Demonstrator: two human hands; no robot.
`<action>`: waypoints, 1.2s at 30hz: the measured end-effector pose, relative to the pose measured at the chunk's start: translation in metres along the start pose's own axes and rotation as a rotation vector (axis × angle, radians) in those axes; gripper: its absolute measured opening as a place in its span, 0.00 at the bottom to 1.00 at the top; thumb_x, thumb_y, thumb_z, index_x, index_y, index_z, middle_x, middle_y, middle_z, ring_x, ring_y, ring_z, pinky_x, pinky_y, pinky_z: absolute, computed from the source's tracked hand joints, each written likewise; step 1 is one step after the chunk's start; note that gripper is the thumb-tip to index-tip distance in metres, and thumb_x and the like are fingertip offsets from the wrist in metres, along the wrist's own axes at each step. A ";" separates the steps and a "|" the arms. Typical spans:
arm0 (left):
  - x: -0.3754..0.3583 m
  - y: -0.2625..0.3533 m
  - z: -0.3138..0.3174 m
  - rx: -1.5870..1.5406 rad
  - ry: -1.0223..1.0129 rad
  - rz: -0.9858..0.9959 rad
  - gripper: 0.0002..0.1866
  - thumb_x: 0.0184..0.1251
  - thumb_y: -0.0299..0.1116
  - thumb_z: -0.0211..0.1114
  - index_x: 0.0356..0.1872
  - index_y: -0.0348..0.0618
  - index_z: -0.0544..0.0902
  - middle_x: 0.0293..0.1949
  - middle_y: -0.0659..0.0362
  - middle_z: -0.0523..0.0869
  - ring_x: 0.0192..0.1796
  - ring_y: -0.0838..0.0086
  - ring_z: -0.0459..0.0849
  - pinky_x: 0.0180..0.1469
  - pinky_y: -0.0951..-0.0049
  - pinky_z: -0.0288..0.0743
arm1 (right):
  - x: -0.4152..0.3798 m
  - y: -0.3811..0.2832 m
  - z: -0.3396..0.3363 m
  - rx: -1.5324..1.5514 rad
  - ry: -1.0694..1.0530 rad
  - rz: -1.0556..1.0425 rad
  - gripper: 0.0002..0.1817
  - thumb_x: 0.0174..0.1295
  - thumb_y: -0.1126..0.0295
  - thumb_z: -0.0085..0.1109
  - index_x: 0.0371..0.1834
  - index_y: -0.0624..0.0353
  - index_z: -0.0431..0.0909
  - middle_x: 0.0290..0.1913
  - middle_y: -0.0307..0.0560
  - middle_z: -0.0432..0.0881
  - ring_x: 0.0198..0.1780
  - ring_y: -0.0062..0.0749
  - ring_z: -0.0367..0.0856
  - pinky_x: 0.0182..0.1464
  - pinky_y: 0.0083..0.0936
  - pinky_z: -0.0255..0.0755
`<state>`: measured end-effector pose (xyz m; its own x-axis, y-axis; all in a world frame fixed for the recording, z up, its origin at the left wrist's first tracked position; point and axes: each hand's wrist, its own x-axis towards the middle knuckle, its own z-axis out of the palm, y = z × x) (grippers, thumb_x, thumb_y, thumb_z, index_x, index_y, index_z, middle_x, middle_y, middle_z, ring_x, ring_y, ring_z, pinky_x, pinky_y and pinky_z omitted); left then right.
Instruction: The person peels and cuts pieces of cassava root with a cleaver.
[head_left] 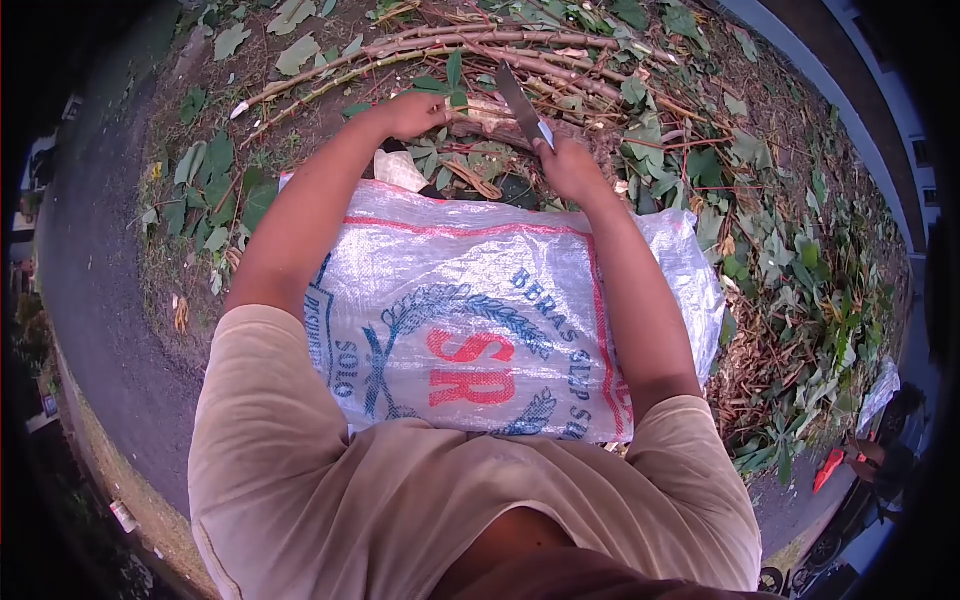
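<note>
Bare brown earth [330,120], littered with green leaves [800,260] and cut stems, fills the ground ahead, with a dark paved strip [90,290] curving along the left side. Nearer the person lies a white woven sack [480,320] printed in blue and red. Beyond its far edge, long pale branches [480,45] lie in a pile. Both arms stretch forward over the sack. The left hand [415,113] curls its fingers around a branch end. The right hand [570,168] wraps tight around the handle of a knife [522,105], blade angled up and left over the branches.
</note>
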<state>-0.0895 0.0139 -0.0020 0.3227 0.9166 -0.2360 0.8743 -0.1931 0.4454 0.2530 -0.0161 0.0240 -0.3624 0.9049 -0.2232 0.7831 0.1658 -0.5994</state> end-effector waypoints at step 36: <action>-0.011 0.032 -0.037 0.051 -0.147 0.097 0.16 0.82 0.38 0.61 0.58 0.39 0.87 0.54 0.47 0.91 0.54 0.56 0.90 0.59 0.60 0.80 | -0.018 -0.038 -0.047 0.298 0.333 -0.089 0.22 0.79 0.54 0.51 0.59 0.63 0.80 0.42 0.73 0.87 0.50 0.68 0.87 0.56 0.58 0.76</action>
<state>-0.0787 0.0107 0.0471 0.4528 0.8324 -0.3196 0.8524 -0.2990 0.4290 0.2534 -0.0198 0.0873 -0.2015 0.9771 0.0689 0.5594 0.1725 -0.8108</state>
